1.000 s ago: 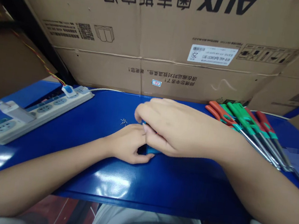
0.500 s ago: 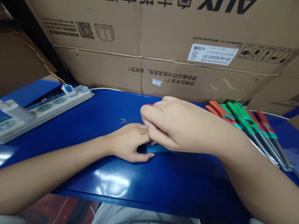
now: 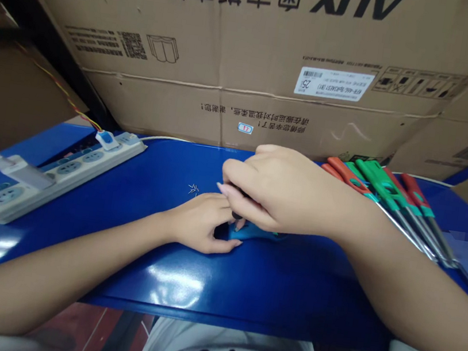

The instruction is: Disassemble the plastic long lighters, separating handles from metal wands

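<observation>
My left hand (image 3: 203,222) rests on the table, its thumb and fingers closed around one end of a blue plastic piece (image 3: 258,234). That piece lies low on the surface, with much of it hidden behind both hands. Just above it, my right hand (image 3: 278,190) is curled into a fist around a small tool, of which only a black end (image 3: 236,215) shows beneath the fingers. The rest of the tool is covered. Beyond my left hand lies a small pile of thin metal screws (image 3: 193,189).
Several long-nosed lighters (image 3: 388,194) with orange, green and red handles lie at the right. A white power strip (image 3: 73,173) with plugs and cables runs along the left. Behind the blue table (image 3: 287,293) stands a large cardboard box (image 3: 231,70).
My right fist has turned a little and its thumb has shifted. The black end beneath it shows more now, and a red spot at the fist is out of sight. My left hand keeps its place.
</observation>
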{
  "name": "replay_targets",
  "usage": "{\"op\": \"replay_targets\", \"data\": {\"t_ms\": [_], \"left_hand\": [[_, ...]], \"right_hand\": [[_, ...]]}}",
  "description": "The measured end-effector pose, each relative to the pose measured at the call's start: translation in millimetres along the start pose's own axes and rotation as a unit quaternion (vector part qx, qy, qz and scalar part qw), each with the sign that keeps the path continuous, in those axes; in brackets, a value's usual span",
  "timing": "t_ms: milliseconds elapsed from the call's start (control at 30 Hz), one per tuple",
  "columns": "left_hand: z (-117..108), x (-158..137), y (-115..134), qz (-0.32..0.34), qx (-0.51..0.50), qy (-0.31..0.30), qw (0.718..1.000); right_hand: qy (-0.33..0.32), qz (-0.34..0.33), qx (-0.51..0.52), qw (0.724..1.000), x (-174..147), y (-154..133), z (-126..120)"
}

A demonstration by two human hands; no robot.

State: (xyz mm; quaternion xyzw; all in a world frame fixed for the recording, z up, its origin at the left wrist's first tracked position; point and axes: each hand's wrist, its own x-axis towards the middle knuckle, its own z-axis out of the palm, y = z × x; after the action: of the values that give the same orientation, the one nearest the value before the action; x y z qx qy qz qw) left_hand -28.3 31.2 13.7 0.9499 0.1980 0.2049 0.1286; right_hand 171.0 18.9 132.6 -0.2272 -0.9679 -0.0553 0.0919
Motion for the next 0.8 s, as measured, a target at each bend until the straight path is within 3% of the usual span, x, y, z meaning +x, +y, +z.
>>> {"op": "replay_targets", "data": {"t_ms": [367,633,800], "left_hand": [[0.8,-1.2,-0.9,-0.007,0.001,0.01,1.0],[-1.2,-1.3,-0.3,-0.002,0.011,0.005,1.0],[-2.2,-1.2,-1.1,-0.003,0.012,-0.013,1.0]], "right_hand": [[0.013,-0.011,0.077,0.997,-2.0,3.8,-0.5],[0.005,0.004,0.083,0.997,-2.6,2.2,-1.2],[-0.008,0.018,0.032,0.999,-2.1,1.0,-1.1]]}}
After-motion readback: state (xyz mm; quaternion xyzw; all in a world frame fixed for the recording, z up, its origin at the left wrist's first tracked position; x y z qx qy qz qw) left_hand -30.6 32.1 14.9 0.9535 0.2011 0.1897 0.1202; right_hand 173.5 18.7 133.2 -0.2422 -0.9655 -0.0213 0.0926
